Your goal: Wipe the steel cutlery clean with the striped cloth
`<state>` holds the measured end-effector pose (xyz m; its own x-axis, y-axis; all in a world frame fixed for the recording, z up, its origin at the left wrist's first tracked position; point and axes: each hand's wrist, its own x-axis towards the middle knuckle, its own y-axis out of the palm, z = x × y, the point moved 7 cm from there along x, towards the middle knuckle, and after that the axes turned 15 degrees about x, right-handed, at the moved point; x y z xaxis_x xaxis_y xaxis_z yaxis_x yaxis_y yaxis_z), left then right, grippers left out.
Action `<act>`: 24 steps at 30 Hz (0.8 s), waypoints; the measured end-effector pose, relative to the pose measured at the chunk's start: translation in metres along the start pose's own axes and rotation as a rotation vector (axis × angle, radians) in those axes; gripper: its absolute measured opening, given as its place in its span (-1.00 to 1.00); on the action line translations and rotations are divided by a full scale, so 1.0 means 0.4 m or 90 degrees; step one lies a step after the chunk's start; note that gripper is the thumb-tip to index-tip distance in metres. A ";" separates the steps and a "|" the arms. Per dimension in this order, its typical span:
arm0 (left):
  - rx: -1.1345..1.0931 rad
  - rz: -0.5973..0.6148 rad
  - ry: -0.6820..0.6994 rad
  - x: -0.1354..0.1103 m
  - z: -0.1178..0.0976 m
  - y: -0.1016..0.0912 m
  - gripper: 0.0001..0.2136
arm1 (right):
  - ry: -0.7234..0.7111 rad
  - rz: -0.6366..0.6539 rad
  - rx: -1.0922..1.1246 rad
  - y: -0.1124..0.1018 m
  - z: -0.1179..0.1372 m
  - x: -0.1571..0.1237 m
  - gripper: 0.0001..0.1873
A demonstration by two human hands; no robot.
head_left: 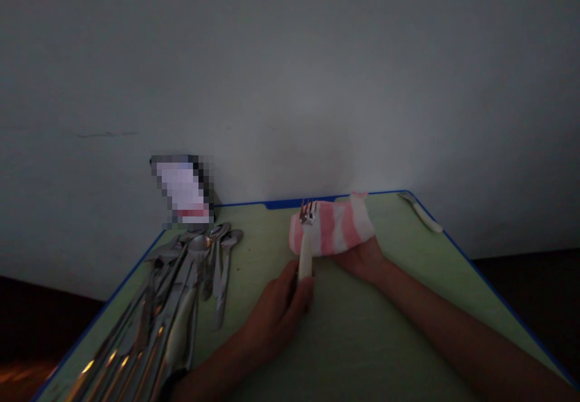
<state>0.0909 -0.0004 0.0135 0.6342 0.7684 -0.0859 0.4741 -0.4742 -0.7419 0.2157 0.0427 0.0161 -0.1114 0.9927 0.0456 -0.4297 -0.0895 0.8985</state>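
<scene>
My left hand [277, 312] is closed round the white handle of a fork [306, 239], whose metal tines point up and away. The tines rest against a pink-and-white striped cloth [333, 226]. My right hand [362, 258] grips that cloth from underneath, holding it bunched just right of the fork. Both hands are over the middle of a pale green table [362, 341] with a blue edge.
A pile of several metal spoons and other cutlery [181, 293] lies on the table's left side. A blurred-out box [183, 189] leans on the wall at the back left. One white-handled utensil [421, 211] lies at the far right corner. A plain wall stands behind.
</scene>
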 end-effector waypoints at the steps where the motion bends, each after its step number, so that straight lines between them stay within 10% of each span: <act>1: 0.019 0.017 0.016 -0.002 -0.006 0.004 -0.76 | 0.003 0.007 0.002 0.001 -0.001 0.000 -0.47; 9: 0.082 0.048 0.028 0.001 0.003 0.029 -0.72 | -0.004 -0.034 0.000 -0.057 -0.008 -0.003 -0.72; 24: 0.074 0.006 0.012 0.004 0.006 0.026 -0.75 | -0.007 -0.144 -0.123 -0.105 -0.019 -0.004 -0.56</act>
<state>0.0954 -0.0030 0.0042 0.6503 0.7553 -0.0809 0.3945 -0.4268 -0.8138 0.2270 0.0444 -0.0252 0.0163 0.9900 -0.1404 -0.6048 0.1216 0.7870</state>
